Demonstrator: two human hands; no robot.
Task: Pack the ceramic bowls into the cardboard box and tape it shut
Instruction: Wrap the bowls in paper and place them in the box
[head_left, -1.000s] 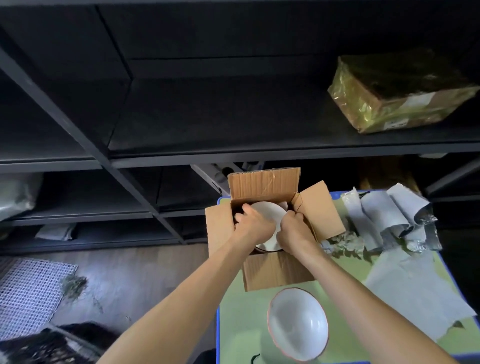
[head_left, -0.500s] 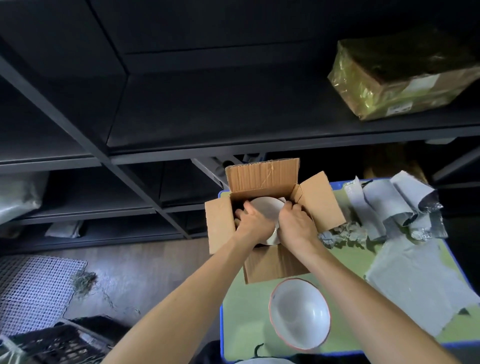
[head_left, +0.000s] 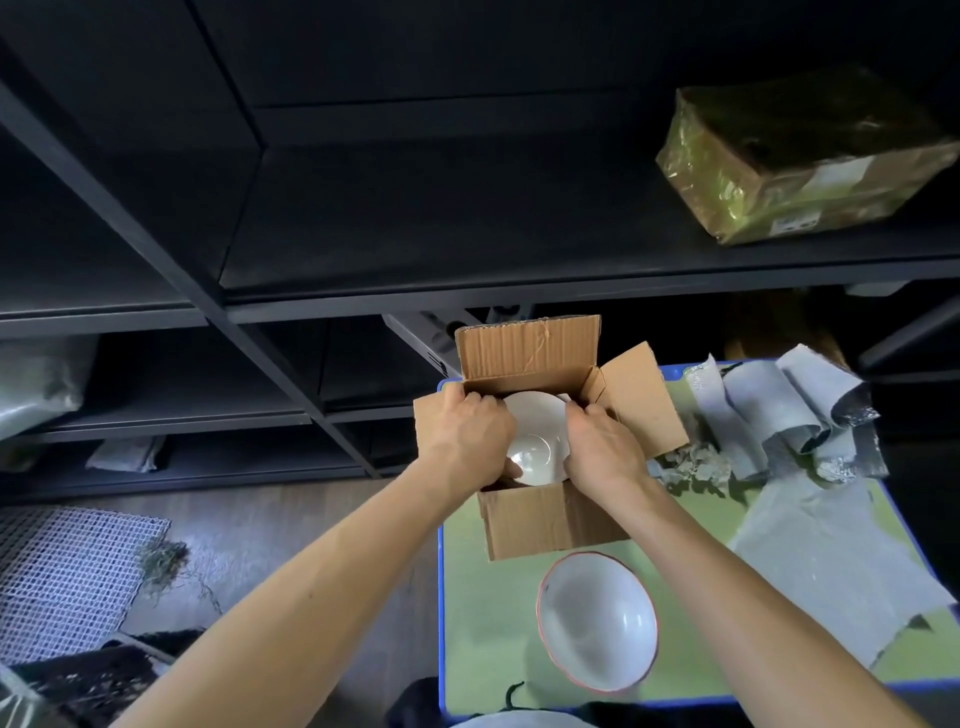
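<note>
Gripping the white bowl (head_left: 537, 436) at opposite edges, the fingers (head_left: 480, 405) of the left hand (head_left: 470, 441) curl round its left side. The fingers of the right hand (head_left: 602, 449) curl round its right side. The bowl sits inside the open cardboard box (head_left: 545, 519), apparently inverted with the foot ring upward.

Glazed ceramic is judged rigid, moderately heavy, smooth enough to slip and brittle on impact. Hold it at the rim with both hands, as shown, and set it down without dropping.

A second bowl (head_left: 597, 621), white with a red rim, rests upright on the green table (head_left: 483, 597) just in front of the box, not yet packed. Grey wrapping sheets (head_left: 779, 405) lie to the right. No tape is visible.

A gold-wrapped parcel (head_left: 800, 156) on the shelf (head_left: 571, 234) carries a label, but its print is too small to read. No brand shows on the box or bowls.
</note>
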